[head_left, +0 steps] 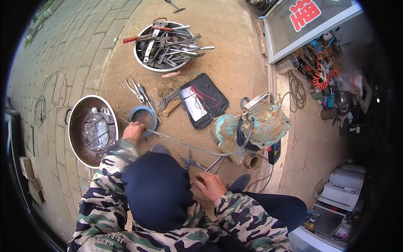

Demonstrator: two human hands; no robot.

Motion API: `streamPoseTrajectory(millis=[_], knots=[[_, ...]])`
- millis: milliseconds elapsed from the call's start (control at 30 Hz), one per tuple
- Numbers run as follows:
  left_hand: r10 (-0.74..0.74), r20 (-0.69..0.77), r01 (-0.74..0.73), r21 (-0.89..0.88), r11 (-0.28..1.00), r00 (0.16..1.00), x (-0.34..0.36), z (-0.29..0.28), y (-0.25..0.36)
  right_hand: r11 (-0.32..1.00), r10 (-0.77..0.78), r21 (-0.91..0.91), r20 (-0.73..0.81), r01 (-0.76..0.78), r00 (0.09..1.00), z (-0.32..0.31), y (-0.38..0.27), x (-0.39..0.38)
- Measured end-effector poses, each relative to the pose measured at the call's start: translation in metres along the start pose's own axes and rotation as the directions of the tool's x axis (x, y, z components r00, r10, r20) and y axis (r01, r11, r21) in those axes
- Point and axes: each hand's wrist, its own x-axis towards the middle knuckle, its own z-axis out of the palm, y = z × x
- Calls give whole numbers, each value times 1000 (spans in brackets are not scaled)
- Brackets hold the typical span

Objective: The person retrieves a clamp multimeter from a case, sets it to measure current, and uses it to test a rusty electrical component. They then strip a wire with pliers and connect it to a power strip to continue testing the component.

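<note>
My left hand (pixel 133 131) is closed around the grey cable (pixel 184 143). From there the cable runs right and curves up to the corroded, green-stained pump (pixel 264 126) on the ground. My right hand (pixel 211 186) is held low before me, fingers pinched; a small metallic bit shows at the fingertips, too small to name. Just beyond it lie pliers (pixel 189 160) and thin metal rods (pixel 217 163), perhaps tool handles. Beside my left hand stands a blue-rimmed round container (pixel 132 112). The front of my dark cap hides part of the ground between my arms.
A basin heaped with hand tools (pixel 145 65) stands at the far middle. More pliers (pixel 133 90), an adjustable wrench (pixel 166 101) and a black case with red test leads (pixel 218 94) lie nearer. At left, a metal basin (pixel 72 138) holds a plastic bottle. A doorway edge runs along the right.
</note>
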Motion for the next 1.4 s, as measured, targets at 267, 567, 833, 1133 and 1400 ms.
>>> streamPoseTrajectory(millis=[267,567,833,1133,1400], knots=[[260,-106,-270,-92,959,960,-5,-24,61,973,-225,1,-262,233,939,7,-62,58],[610,-219,-641,-109,760,761,-26,-6,103,904,-264,-369,-89,214,960,33,-78,158],[758,-132,-760,-268,593,638,-36,-23,121,981,61,-188,26,-55,998,48,-46,201],[45,-143,-139,-762,633,989,-49,-26,102,972,114,-157,-326,-173,939,20,-19,181],[-639,415,65,-866,-497,648,22,18,1,975,177,-77,-307,-209,935,34,43,87]])
